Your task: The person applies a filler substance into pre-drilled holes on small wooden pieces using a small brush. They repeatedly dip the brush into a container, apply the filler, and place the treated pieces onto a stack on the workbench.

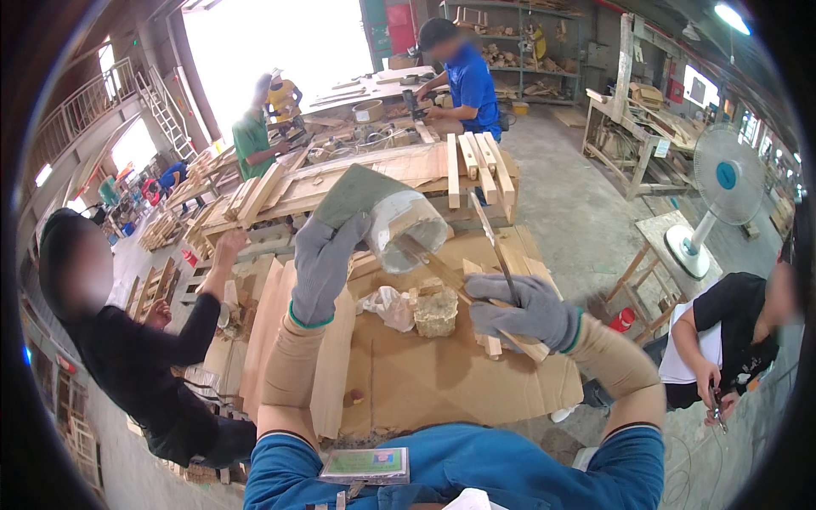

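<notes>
The gloved left fingers (351, 231) bend around a tilted, crusted white-and-olive container (410, 223), its mouth facing the right fingers. Those right fingers (486, 287) are curled closed about a thin stick (490, 231); a brownish strip (445, 274) runs from them to the container's mouth, and whether they grip it too I cannot tell. Below and between both sets of fingers, crumpled plastic (388, 308) and a crusted block (436, 313) crowd the cardboard (416, 382). Nearer the wearer hangs a badge (365, 464), its print too small to read. Beyond the fingers, wooden bars (454, 170) lie across a counter; far right stands a fan (727, 174).
</notes>
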The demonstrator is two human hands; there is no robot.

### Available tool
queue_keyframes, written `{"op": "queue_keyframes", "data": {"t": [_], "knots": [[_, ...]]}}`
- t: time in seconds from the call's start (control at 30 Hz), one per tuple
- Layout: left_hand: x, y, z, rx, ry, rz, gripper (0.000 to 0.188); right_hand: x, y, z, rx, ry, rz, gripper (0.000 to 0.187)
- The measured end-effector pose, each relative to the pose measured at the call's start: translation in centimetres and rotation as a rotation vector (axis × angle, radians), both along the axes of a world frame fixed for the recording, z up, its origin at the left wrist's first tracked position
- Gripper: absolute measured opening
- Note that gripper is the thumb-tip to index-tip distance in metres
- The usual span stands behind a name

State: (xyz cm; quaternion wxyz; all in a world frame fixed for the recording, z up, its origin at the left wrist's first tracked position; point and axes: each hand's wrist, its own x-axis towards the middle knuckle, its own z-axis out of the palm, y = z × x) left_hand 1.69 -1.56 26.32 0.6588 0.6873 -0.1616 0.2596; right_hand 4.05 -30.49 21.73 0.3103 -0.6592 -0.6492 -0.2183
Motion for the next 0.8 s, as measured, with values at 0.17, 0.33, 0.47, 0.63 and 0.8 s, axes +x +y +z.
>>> {"op": "queue_keyframes", "data": {"t": [0.17,0.33,0.47,0.63,0.8], "knots": [[1.2,-0.6,-1.5,-0.13,-0.09,-0.014,0.024,-0.5,2.4,-3.7,0.451,0.232,0.067,0.028],[1.5,-0.7,-2.0,-0.244,-0.099,0.007,0.022,0.4,3.2,-5.6,0.642,0.987,0.184,0.028],[1.1,0.0,-1.0,-0.077,-0.106,0.151,0.022,0.0,1.8,1.1,0.157,0.539,-0.195,0.032],[0.4,0.3,-0.4,0.044,-0.19,0.163,0.026,2.4,1.2,0.5,0.116,0.152,-0.143,0.04],[0.2,-1.3,-1.0,-0.1,-0.276,0.223,0.025,3.4,2.5,-1.1,0.493,0.026,-0.042,0.025]]}}
